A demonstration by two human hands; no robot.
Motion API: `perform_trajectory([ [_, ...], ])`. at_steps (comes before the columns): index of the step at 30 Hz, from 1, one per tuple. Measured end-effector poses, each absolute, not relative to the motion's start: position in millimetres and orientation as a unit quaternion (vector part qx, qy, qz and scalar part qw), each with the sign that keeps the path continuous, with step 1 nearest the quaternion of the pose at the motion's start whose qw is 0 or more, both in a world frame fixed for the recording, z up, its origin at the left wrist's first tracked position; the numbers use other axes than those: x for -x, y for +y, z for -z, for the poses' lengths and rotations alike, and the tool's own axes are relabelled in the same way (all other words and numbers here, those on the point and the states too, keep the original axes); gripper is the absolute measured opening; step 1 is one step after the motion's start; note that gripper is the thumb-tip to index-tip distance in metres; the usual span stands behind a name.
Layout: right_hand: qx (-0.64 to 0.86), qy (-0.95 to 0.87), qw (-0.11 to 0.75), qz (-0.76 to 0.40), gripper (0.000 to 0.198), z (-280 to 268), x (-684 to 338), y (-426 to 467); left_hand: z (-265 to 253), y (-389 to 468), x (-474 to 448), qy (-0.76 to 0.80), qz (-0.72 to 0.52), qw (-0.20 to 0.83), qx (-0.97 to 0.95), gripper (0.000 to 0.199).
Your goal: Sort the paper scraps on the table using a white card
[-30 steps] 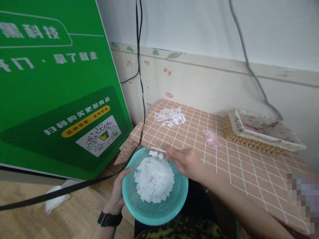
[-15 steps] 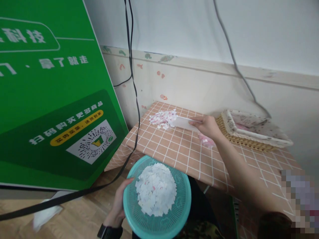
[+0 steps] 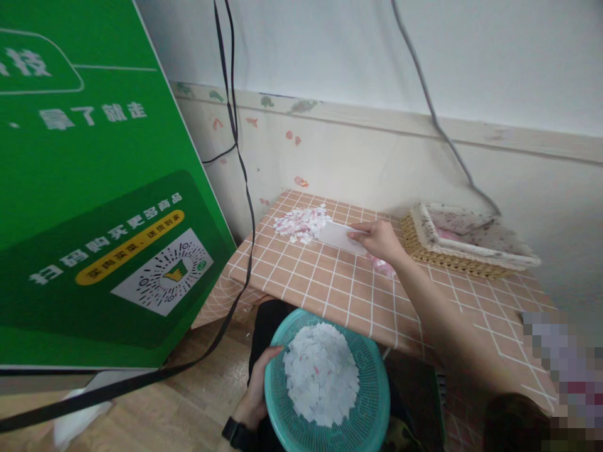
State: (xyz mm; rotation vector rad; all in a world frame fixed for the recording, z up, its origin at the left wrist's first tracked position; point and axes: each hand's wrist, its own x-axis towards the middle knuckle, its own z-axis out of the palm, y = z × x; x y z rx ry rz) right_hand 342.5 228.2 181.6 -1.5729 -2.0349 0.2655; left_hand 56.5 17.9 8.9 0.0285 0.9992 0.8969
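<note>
My left hand [image 3: 258,386] grips the rim of a teal plastic colander [image 3: 377,386] just below the table's front edge. Small white paper scraps [image 3: 321,373] are heaped inside, with a few pink bits among them. Over the table, my right hand [image 3: 379,240] pinches a flat white card [image 3: 340,236] between thumb and fingers. The card's far end touches or nearly touches a loose pile of white and pink paper scraps [image 3: 300,223]. Partly hidden by my right wrist is a small pink item [image 3: 382,266], too unclear to name.
A brown checked cloth covers the table [image 3: 348,295]. At its back right stands a cloth-lined wicker basket [image 3: 452,257]. A large green panel [image 3: 108,163] fills the left. Black cables [image 3: 245,207] hang in front of the table's left corner; a grey cable [image 3: 433,113] runs down the wall.
The colander and my left hand have shifted right and slightly down in view. The table and wall have slid a little left. My right hand still holds the card by the pile.
</note>
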Motion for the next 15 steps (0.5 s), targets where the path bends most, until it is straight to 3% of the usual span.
perform_trajectory([
  [15, 0.526, -0.796, 0.254, -0.157, 0.026, -187.3, -324.6, 244.0, -5.6, 19.3, -53.6, 0.469, -0.431, 0.77, -0.029, 0.02],
])
